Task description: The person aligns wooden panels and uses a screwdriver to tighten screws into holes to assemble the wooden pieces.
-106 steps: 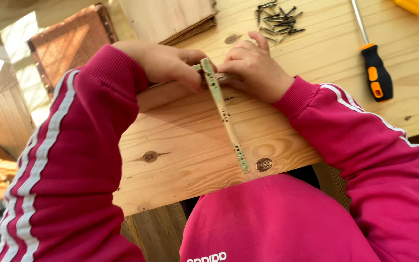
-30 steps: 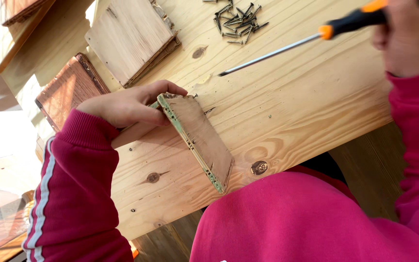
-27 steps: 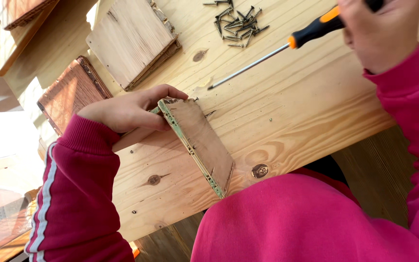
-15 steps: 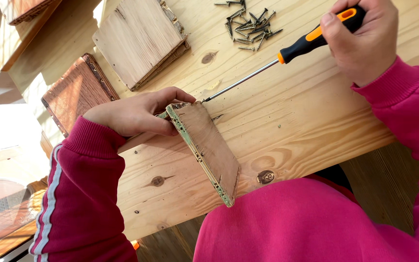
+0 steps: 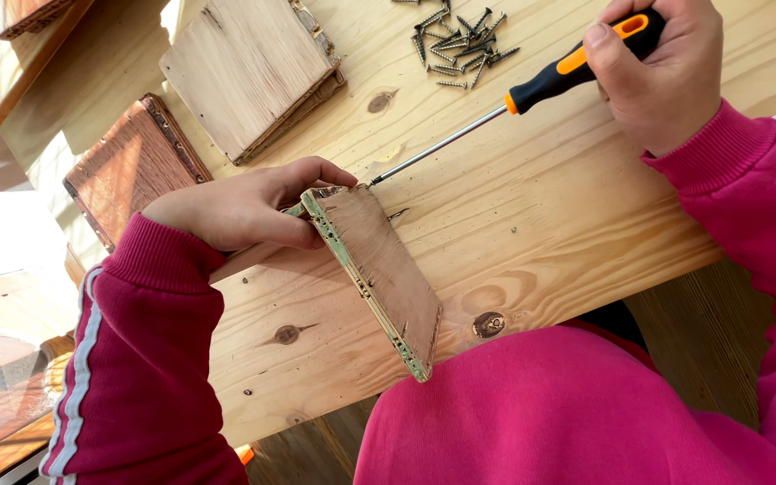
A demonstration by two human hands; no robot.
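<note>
My left hand (image 5: 244, 205) grips a small brown wooden panel (image 5: 388, 269) stood on edge on the pale wooden workbench (image 5: 532, 207). A long metal hinge strip (image 5: 361, 287) runs along the panel's upper edge. My right hand (image 5: 662, 72) holds an orange-and-black screwdriver (image 5: 577, 65). Its steel shaft slants down to the left, and its tip touches the panel's far corner next to my left fingers.
A heap of several dark screws (image 5: 460, 40) lies at the bench's far side. A stack of light wooden panels (image 5: 249, 72) and a darker reddish panel (image 5: 127, 166) rest at the far left. The bench's front edge runs just before my pink-sleeved body.
My right hand has picked up the screwdriver and brought its tip down to the panel's far corner. My left hand keeps holding the panel on edge.
</note>
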